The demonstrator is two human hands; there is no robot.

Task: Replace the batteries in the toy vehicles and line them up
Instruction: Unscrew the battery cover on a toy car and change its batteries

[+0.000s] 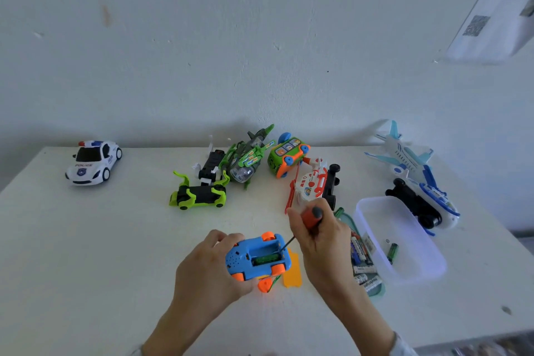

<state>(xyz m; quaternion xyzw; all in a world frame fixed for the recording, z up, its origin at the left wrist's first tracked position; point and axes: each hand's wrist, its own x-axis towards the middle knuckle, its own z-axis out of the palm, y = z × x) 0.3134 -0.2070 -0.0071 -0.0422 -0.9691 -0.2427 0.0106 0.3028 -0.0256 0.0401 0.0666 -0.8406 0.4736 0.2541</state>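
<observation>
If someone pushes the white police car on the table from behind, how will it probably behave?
The police car stands upright on its wheels on the smooth table, so it would probably roll forward easily. It looks like hollow plastic, likely light. Nothing stands close to it, so little would stop it.

A police car (94,161) stands far left on the table (86,240); the tub (404,240) right holds seemingly one battery (392,252).
</observation>
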